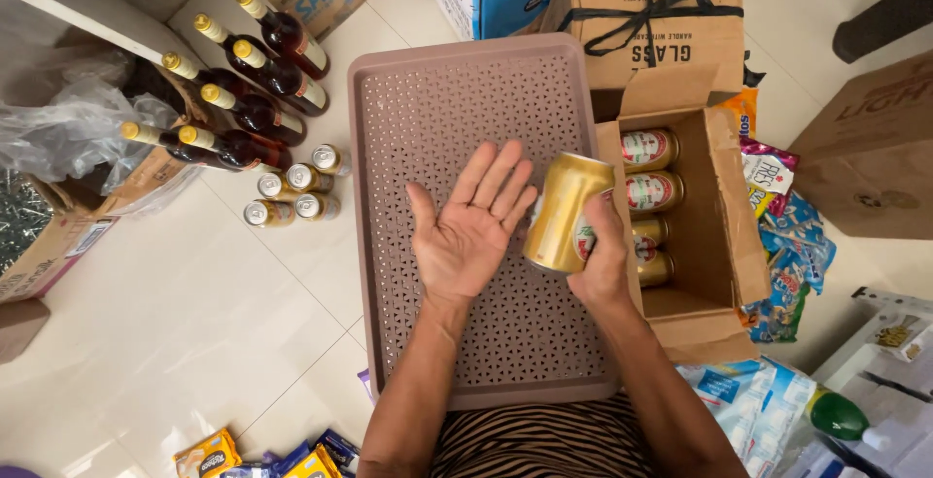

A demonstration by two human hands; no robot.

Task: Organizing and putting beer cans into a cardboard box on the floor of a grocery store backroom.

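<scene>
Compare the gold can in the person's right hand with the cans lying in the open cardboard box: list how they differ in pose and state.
The gold can is gripped by the right hand and held tilted above the perforated tray; the boxed cans lie on their sides, untouched. The held can shows its whole length; the boxed cans are stacked close, partly hiding each other. The left hand is open, palm up, empty. All are gold cans with a red mark.
</scene>
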